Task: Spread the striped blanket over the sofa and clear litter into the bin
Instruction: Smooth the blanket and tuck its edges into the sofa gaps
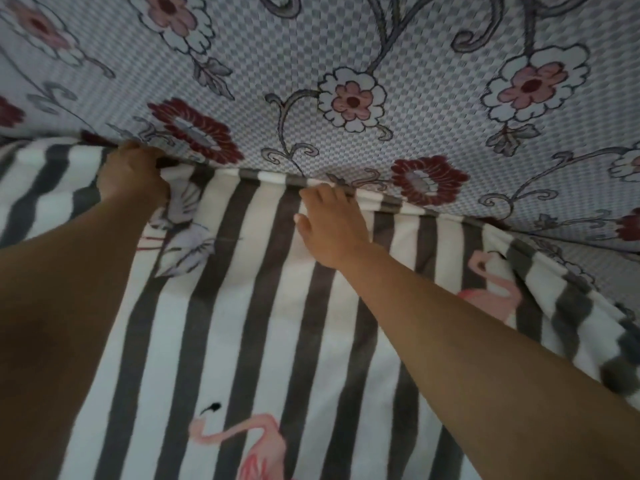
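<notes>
striped blanket (249,341): grey-and-white stripes with pink flamingo prints, lay across the near and middle part of the view over the sofa seat; its far edge ran along the crease where seat met back, sloping from far left to nearer right; right side bunched and rippled
sofa (398,39): covered in grey checked fabric with white-pink and dark red flowers, filled the far half of the view; blanket's far edge touched it along the crease
left hand (133,178): at the left end of the crease, fingers curled round a bunch of the blanket's far edge, knuckles pressed against the floral cover; fingertips hidden in the fold
right hand (329,226): right of the left hand, lay on the blanket at the crease; fingers (323,192) straight, close together, reached to the blanket's edge where it met the sofa back; thumb spread out to the left, resting on a white stripe
arms: both bare forearms came in from the near corners, left one large and dark in the near left
flamingo prints: one near centre, one right of the right forearm
blur: right edge of blanket smeared, detail unclear there
</notes>
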The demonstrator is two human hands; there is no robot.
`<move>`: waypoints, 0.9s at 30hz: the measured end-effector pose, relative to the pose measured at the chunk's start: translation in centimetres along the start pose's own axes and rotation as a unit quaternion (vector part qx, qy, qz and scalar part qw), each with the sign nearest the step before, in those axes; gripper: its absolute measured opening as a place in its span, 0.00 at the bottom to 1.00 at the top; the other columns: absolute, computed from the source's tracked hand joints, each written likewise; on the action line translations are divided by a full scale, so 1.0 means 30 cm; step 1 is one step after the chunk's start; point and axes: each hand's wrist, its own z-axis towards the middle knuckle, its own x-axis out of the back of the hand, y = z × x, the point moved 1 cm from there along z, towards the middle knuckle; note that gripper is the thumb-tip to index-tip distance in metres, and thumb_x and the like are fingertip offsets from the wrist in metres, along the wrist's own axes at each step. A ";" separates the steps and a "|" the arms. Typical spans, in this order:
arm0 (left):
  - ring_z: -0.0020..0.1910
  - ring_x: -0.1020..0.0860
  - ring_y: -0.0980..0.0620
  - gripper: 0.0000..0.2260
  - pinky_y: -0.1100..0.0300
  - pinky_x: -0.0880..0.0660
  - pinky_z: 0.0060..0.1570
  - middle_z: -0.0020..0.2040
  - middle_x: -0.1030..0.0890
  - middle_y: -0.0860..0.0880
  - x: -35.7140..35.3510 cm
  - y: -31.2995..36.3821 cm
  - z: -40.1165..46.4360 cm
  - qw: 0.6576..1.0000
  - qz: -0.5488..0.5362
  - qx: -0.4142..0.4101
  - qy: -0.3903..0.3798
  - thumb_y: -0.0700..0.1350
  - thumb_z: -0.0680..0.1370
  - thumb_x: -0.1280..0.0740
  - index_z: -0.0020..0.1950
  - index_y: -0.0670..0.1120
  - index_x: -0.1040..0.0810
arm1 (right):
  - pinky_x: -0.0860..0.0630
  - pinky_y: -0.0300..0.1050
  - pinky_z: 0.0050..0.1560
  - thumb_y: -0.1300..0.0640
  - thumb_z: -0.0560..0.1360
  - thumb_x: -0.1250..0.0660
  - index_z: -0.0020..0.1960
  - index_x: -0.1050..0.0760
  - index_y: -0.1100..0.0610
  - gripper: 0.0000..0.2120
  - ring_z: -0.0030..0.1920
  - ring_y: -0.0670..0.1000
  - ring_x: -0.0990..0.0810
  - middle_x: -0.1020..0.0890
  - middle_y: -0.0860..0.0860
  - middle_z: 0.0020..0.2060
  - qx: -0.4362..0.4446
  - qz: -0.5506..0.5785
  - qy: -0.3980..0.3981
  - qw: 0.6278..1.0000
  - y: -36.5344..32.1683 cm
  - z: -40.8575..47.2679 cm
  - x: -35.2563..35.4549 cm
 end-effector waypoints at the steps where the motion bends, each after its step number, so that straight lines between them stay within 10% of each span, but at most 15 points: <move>1: 0.61 0.28 0.31 0.20 0.38 0.27 0.58 0.62 0.29 0.35 -0.001 -0.008 0.008 1.000 -0.001 -0.001 0.005 0.36 0.72 0.33 0.65 0.45 0.24 | 0.35 0.57 0.63 0.47 0.80 0.46 0.69 0.36 0.54 0.21 0.66 0.60 0.33 0.30 0.57 0.66 -0.008 0.002 -0.008 1.000 -0.015 0.016 -0.024; 11: 0.59 0.28 0.29 0.16 0.36 0.30 0.56 0.63 0.30 0.33 -0.040 -0.113 0.152 0.998 0.056 0.001 0.026 0.45 0.77 0.36 0.63 0.43 0.27 | 0.48 0.67 0.71 0.41 0.79 0.52 0.77 0.47 0.48 0.28 0.72 0.59 0.39 0.39 0.56 0.74 -0.035 -0.062 0.011 0.997 0.008 0.016 -0.207; 16: 0.56 0.25 0.32 0.12 0.43 0.30 0.56 0.57 0.24 0.32 -0.024 -0.095 0.153 0.977 -0.170 0.025 0.129 0.44 0.77 0.45 0.58 0.44 0.30 | 0.54 0.68 0.71 0.40 0.79 0.55 0.77 0.56 0.46 0.29 0.75 0.57 0.46 0.44 0.54 0.75 -0.047 -0.069 -0.032 0.996 0.014 0.031 -0.233; 27: 0.62 0.29 0.33 0.21 0.45 0.31 0.61 0.64 0.27 0.35 -0.122 -0.179 0.155 0.994 0.018 -0.096 -0.043 0.54 0.79 0.46 0.64 0.45 0.25 | 0.52 0.68 0.71 0.40 0.78 0.56 0.77 0.53 0.46 0.29 0.73 0.57 0.44 0.42 0.54 0.74 -0.050 -0.087 -0.029 0.995 0.022 0.054 -0.246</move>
